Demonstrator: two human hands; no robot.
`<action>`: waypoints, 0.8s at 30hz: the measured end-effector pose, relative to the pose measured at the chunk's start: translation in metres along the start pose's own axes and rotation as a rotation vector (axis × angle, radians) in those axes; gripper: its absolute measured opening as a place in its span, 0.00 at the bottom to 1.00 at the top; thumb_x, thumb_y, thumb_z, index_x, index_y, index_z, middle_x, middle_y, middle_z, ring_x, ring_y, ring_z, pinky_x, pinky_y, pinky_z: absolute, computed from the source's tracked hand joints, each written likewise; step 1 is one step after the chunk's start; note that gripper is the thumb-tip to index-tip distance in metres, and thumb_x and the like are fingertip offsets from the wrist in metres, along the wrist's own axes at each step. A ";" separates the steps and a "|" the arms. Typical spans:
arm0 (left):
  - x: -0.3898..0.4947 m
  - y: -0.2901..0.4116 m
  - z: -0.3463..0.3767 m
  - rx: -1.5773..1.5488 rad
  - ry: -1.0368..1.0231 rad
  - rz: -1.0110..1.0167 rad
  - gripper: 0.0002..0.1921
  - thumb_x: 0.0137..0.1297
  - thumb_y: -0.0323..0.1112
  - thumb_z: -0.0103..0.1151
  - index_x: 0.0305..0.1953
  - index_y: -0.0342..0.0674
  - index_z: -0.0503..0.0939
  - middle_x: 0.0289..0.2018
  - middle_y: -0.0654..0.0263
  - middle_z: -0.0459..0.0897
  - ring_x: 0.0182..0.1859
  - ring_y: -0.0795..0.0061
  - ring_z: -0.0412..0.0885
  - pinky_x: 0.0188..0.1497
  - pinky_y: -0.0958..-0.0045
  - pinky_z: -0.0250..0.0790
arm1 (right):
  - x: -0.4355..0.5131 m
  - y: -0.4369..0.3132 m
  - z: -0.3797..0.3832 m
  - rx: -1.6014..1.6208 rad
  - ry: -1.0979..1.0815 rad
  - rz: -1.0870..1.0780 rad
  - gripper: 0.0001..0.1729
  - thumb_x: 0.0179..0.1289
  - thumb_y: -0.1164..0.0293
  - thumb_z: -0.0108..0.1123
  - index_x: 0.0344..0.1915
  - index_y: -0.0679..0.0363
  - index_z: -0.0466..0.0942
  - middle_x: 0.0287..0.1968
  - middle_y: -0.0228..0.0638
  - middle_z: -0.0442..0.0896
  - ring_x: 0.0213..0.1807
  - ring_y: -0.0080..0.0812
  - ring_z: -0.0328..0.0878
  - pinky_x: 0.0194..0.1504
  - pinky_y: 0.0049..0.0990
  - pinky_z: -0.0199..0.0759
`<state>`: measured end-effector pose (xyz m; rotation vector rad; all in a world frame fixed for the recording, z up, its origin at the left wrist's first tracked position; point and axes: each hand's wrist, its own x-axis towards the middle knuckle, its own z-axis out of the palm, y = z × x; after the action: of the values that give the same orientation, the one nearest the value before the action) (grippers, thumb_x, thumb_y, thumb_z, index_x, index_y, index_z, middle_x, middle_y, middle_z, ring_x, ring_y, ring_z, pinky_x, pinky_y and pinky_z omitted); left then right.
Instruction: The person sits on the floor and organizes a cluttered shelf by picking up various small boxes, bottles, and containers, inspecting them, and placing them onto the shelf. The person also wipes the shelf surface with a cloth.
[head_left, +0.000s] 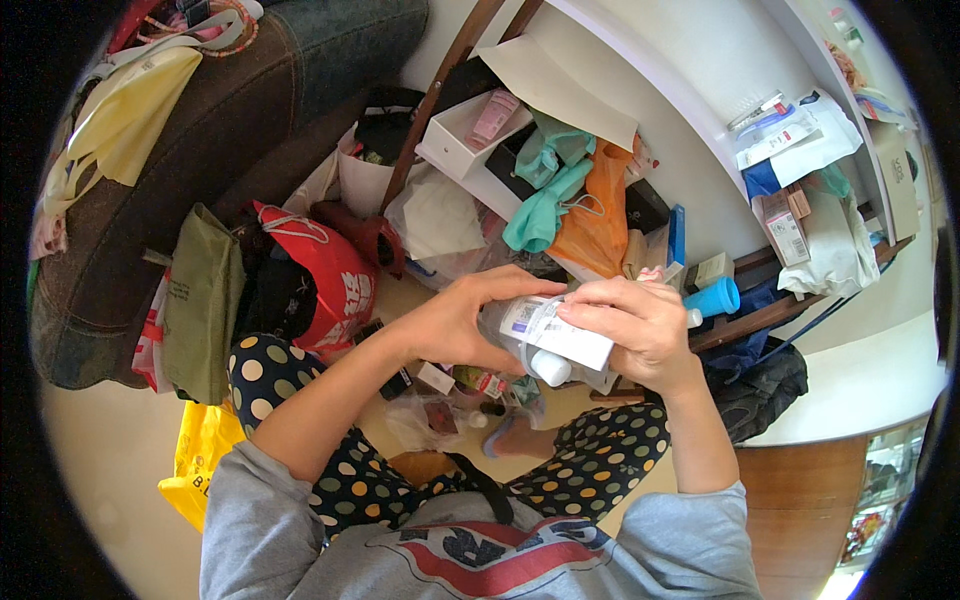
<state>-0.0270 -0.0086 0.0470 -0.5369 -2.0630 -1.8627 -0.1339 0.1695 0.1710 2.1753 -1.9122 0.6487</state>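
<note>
A clear plastic container (491, 322) is held in front of me, tilted, with its rim facing my body. My left hand (454, 315) wraps around its side, thumb below and fingers above. A white box with printed labels (581, 337) sticks out of the rim, and the fingers of my right hand (645, 326) press on its upper side. Beside the box, a white bottle cap (551, 367) pokes out of the same opening. How deep the box sits inside is hidden by my hands.
A shelf board on the right carries a pale bag (832, 255) and small cartons. Ahead, a white box (461, 142) and an orange bag (596, 217) crowd a lower shelf. A red bag (341, 277) and an olive pouch (199, 315) stand left. Small items litter the floor below.
</note>
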 end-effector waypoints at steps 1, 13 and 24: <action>-0.001 -0.001 0.002 0.001 0.003 -0.012 0.42 0.37 0.32 0.76 0.62 0.43 0.74 0.52 0.60 0.76 0.56 0.65 0.75 0.60 0.67 0.65 | 0.001 -0.002 0.003 -0.032 -0.019 0.025 0.16 0.42 0.76 0.69 0.36 0.59 0.84 0.35 0.34 0.83 0.30 0.33 0.83 0.30 0.27 0.75; -0.002 -0.001 0.006 -0.093 0.063 -0.200 0.42 0.39 0.31 0.79 0.61 0.39 0.72 0.55 0.63 0.76 0.56 0.71 0.74 0.62 0.69 0.64 | 0.003 -0.009 0.000 -0.020 -0.050 0.191 0.11 0.46 0.82 0.68 0.33 0.62 0.83 0.34 0.37 0.82 0.30 0.32 0.80 0.30 0.25 0.73; 0.000 -0.008 0.004 -0.198 0.076 -0.260 0.39 0.45 0.31 0.77 0.60 0.37 0.69 0.53 0.65 0.77 0.57 0.74 0.73 0.63 0.69 0.62 | -0.025 0.023 -0.033 0.700 0.464 1.042 0.08 0.63 0.70 0.65 0.40 0.62 0.82 0.30 0.26 0.80 0.22 0.11 0.68 0.23 0.13 0.60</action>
<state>-0.0306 -0.0057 0.0391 -0.2462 -1.9904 -2.2141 -0.1654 0.2016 0.1864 0.8412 -2.6432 1.9918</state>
